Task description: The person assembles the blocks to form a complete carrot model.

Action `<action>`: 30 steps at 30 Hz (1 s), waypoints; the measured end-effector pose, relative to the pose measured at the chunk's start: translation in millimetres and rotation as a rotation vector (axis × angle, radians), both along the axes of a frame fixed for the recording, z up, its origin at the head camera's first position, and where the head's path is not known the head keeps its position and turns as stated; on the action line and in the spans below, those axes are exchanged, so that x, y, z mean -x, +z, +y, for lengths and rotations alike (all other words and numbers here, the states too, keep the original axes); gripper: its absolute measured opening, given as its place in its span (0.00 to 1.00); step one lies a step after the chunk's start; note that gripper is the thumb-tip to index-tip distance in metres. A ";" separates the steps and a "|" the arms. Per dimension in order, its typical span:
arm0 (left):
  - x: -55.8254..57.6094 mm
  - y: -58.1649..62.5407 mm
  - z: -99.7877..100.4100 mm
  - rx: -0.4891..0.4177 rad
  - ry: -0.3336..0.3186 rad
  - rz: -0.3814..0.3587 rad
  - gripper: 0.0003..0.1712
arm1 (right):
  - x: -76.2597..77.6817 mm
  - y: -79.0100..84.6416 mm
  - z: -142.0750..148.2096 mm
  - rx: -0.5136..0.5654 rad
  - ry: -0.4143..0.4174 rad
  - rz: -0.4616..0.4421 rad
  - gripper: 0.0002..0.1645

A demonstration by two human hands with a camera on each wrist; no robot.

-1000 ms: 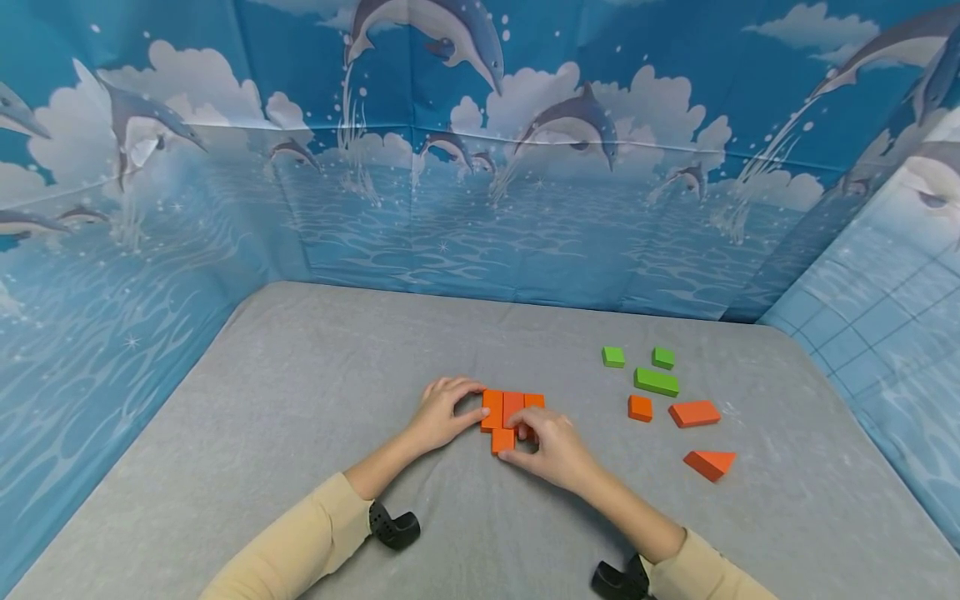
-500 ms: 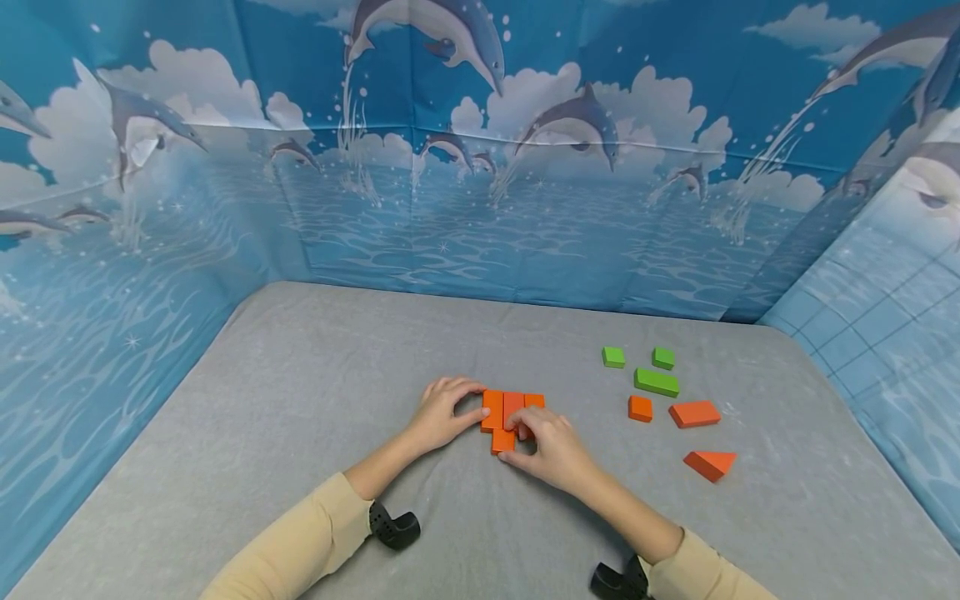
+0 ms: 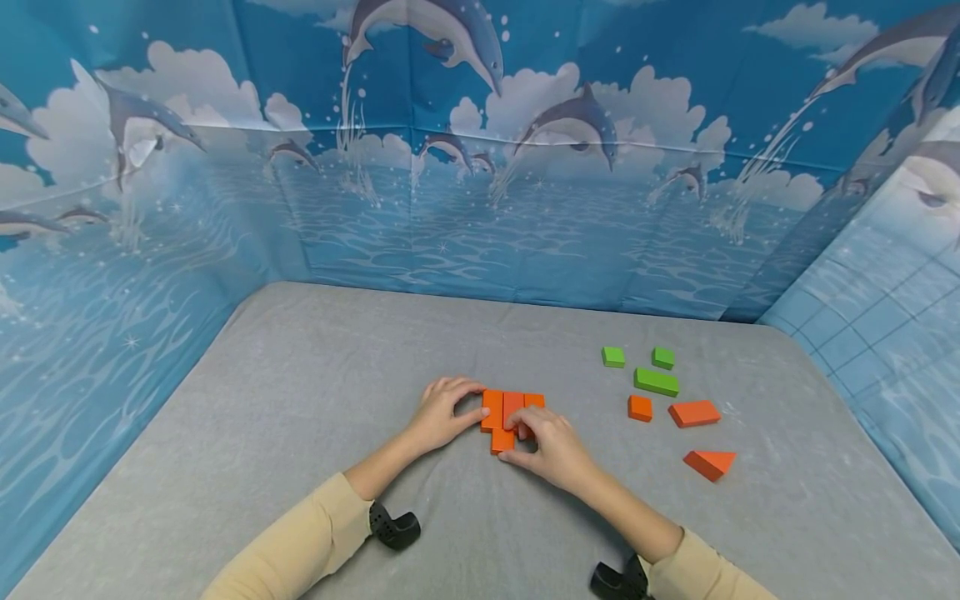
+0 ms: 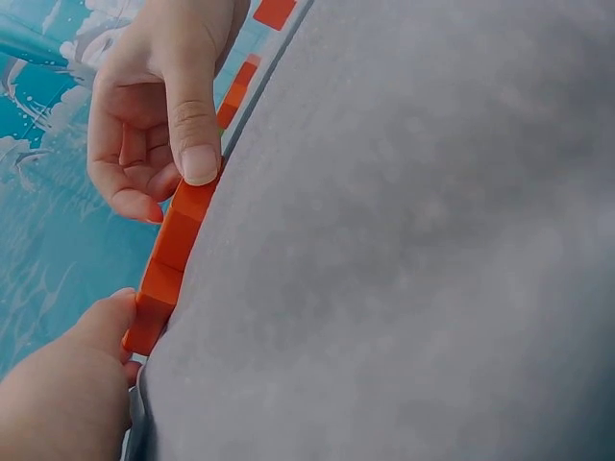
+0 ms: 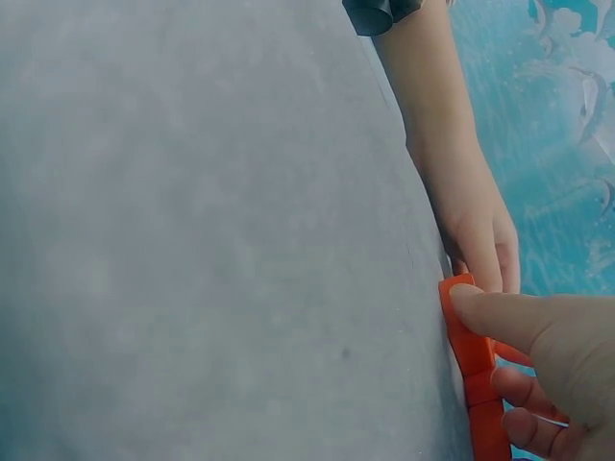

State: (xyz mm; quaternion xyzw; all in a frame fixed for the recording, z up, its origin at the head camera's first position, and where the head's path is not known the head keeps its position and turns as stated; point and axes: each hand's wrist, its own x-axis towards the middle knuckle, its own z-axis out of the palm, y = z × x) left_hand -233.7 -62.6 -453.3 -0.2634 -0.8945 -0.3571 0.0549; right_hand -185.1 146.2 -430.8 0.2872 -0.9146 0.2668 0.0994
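Three upright-laid orange blocks stand side by side: a left block (image 3: 491,402), a middle block (image 3: 513,402) and a right block (image 3: 534,400). A small orange block (image 3: 503,441) lies against their near side. My left hand (image 3: 442,412) grips the left block, thumb at its near left corner and fingertips by its far end. My right hand (image 3: 553,442) pinches the small block: the thumb presses its near face, and the index fingertip is at its far edge, over the middle block. In the left wrist view, the right thumb (image 4: 197,144) touches the orange face; curled fingers partly hide the right block.
To the right on the grey cloth (image 3: 360,350) lie a small orange block (image 3: 640,408), a longer orange block (image 3: 694,413), an orange triangular block (image 3: 709,464), a long green block (image 3: 656,382) and two small green blocks (image 3: 613,357). A dolphin-print curtain (image 3: 480,208) encloses the surface.
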 end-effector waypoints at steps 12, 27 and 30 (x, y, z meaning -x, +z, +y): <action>0.6 -1.1 -0.6 -0.011 -0.003 -0.003 0.23 | 15.1 21.1 38.5 0.221 -0.059 -0.021 0.19; 1.5 -3.0 -0.8 -0.006 -0.003 0.006 0.23 | 33.8 24.3 154.2 0.036 -0.288 -0.199 0.23; 1.4 -2.0 -0.4 -0.003 -0.004 0.002 0.23 | 34.5 23.2 166.5 0.009 -0.275 -0.230 0.22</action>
